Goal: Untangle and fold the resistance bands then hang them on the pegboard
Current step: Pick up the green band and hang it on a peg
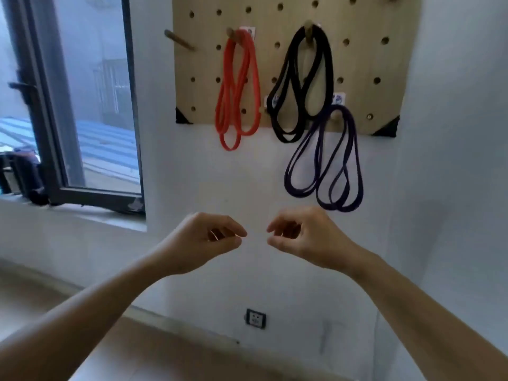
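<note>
Hanging just above right hand [305, 237]: purple band [342, 208], untouched.

The pegboard [365, 64] above the fingers [233, 229] gets cut off up top, and the little stickers [338, 99] by the pegs [309, 24] are too blurry to read, maybe labels.

Three folded bands hang in loops from pegs on the wooden pegboard [357, 64]: a red band [238, 89] left, black band [301, 83] middle, purple band [327, 160] lowest, right.
</note>
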A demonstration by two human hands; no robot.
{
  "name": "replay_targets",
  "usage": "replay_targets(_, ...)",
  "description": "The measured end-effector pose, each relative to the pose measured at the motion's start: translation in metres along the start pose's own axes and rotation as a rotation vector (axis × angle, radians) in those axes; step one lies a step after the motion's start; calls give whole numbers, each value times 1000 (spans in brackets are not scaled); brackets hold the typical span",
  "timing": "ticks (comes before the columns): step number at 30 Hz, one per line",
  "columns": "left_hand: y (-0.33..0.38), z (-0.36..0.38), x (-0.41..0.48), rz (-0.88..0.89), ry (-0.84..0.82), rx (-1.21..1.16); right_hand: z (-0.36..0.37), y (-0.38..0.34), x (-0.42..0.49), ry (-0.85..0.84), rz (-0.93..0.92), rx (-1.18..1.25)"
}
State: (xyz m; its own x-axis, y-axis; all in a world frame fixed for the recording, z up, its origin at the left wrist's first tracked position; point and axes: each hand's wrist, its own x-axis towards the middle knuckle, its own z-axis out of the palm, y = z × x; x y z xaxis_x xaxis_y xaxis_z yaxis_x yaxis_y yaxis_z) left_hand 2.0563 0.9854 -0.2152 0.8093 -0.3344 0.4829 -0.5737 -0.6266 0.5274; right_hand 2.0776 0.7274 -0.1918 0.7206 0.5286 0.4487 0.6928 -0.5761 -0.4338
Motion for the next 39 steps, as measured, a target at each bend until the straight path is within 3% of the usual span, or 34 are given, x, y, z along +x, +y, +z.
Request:
replay_targets(7,-103,91,-132,-373,-181,-98,159,64,-52,-412,291,73)
replay_targets(14,-180,186,-236,-707,-325,-162,297,117,-111,-650,518,165)
replay_targets(21,-223,304,-347,-1004,-463,-288,425,154,-227,-863,853,247)
replay_targets(24,-226,336,-385,-1034,-575,-204,462,163,-275,-870,1021,222)
replay_targets(27,-223,357,-419,-1000,-619,26,486,164,-312,-822,1132,176)
replay_targets(32,-223,369,-460,-969,-744,134,509,163,-353,-729,1182,239)
replay_targets(39,-230,374,-467,-943,-643,144,531,145,-366,-582,1303,377)
